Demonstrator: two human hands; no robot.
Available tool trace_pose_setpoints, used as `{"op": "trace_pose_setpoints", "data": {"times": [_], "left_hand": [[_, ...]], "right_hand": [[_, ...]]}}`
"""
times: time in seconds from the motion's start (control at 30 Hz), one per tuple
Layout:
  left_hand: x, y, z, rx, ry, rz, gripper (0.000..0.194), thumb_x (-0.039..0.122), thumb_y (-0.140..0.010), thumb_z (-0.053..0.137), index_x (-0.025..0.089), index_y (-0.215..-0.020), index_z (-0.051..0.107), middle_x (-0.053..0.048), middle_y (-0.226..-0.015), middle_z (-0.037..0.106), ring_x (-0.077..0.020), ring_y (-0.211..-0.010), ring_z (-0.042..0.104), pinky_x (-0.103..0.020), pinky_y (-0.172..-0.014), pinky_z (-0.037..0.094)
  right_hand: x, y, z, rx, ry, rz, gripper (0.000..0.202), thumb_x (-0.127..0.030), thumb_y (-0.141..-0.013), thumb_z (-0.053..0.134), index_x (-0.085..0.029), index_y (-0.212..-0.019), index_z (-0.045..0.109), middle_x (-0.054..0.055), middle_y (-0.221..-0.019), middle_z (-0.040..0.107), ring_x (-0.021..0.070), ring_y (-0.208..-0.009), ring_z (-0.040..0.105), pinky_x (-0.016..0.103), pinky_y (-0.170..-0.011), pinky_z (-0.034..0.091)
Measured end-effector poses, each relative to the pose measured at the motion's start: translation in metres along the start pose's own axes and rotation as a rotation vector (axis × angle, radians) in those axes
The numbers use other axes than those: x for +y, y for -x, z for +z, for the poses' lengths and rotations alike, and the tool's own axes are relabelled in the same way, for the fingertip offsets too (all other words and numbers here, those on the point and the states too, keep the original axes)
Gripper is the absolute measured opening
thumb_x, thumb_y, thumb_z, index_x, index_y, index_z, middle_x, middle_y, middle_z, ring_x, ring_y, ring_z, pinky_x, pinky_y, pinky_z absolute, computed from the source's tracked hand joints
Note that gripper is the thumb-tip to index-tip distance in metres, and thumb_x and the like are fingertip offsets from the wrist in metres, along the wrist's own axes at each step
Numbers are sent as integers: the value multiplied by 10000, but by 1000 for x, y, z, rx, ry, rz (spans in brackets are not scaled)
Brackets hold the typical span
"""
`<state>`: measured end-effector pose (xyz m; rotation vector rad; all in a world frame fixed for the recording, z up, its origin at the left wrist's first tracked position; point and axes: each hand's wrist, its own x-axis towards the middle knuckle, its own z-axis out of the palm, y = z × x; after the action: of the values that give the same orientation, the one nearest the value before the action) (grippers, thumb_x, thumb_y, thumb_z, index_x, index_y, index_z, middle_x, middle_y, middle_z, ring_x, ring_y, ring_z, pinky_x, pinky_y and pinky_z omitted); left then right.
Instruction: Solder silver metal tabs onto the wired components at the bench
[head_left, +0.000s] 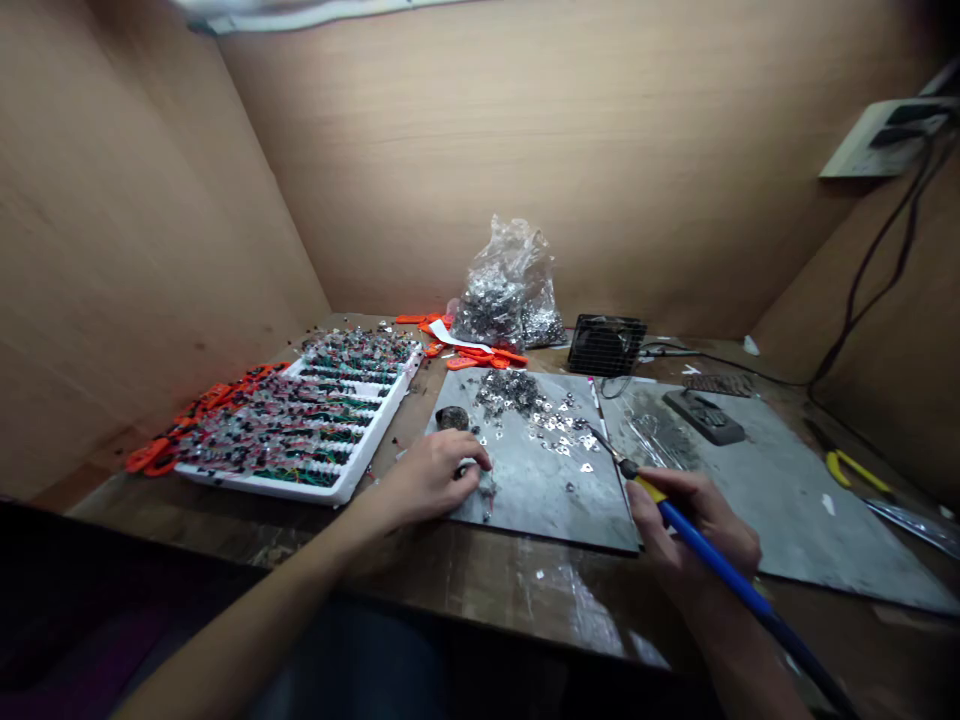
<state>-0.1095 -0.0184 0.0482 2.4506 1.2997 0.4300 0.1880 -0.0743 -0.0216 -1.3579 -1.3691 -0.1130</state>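
One soldering iron [716, 564] slants through the right grip [709, 522] — tip forward-left.

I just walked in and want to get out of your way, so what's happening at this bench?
A person's right hand holds a blue and yellow soldering iron, its tip near small metal pieces scattered on a gray board. The left hand rests at the board's left edge, fingers by a small part too blurred to name. Further left is a white tray of wired parts; behind the board stand a plastic bag and a black fan.
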Motion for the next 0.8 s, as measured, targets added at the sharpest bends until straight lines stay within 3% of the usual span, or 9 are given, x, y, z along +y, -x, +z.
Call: {"op": "trace_pose_setpoints", "data": {"times": [0.03,0.1,0.17,0.33,0.47,0.53,0.63,0.8], "left_hand": [[7,5,5,57,-59,-65,154,227,-946,625,192,-973,773,-76,-1037,772,-234,-985,700,-349,-908,513],[23,16,18,154,-165,-187,267,426,-969,663,177,-960,758,-98,-1000,757,-273,-966,687,-401,-879,519],[36,23,31,211,-224,-259,306,479,-930,721,178,-970,757,-105,-1022,750,-300,-1007,676,-435,-897,520],[48,26,60,320,-200,-318,133,240,-924,710,203,-1040,765,-77,-1126,762,-293,-1081,662,-469,-966,505],[46,22,66,383,-105,-305,141,151,-913,635,195,-978,753,-74,-1056,767,-280,-1045,665,-445,-945,496],[46,20,63,406,14,-311,151,134,-884,621,190,-951,745,-71,-1010,767,-266,-1010,675,-417,-925,491],[47,16,55,393,365,-356,155,177,-867,614,182,-943,749,-61,-976,775,-222,-908,692,-346,-836,495],[51,4,47,230,941,-387,205,310,-806,706,151,-927,755,-44,-848,754,-165,-751,632,-266,-691,441]], "right_hand": [[0,-1,0,-1,7,-4,298,-494,-901,716,-202,-948,755,5,-746,750,139,-546,656,248,-551,486],[-1,-1,0,-6,14,-4,288,-486,-900,721,-205,-952,756,-3,-740,746,131,-536,654,243,-551,484],[-1,0,0,-7,8,5,281,-482,-897,726,-208,-953,755,-11,-736,740,123,-535,652,239,-554,482],[1,2,0,-1,-9,11,279,-483,-899,727,-211,-957,748,-13,-753,737,116,-539,641,237,-561,483],[1,2,1,-3,-28,6,277,-480,-902,727,-210,-963,745,2,-791,751,132,-593,674,241,-589,504],[0,2,1,2,-34,10,283,-485,-900,729,-209,-959,746,6,-790,750,136,-598,675,245,-592,509],[0,2,0,15,-52,42,291,-493,-896,736,-208,-954,751,2,-755,736,132,-565,655,251,-567,504],[4,4,1,-83,-288,121,262,-423,-924,743,-218,-1087,764,26,-874,781,150,-599,708,261,-548,573]]}}
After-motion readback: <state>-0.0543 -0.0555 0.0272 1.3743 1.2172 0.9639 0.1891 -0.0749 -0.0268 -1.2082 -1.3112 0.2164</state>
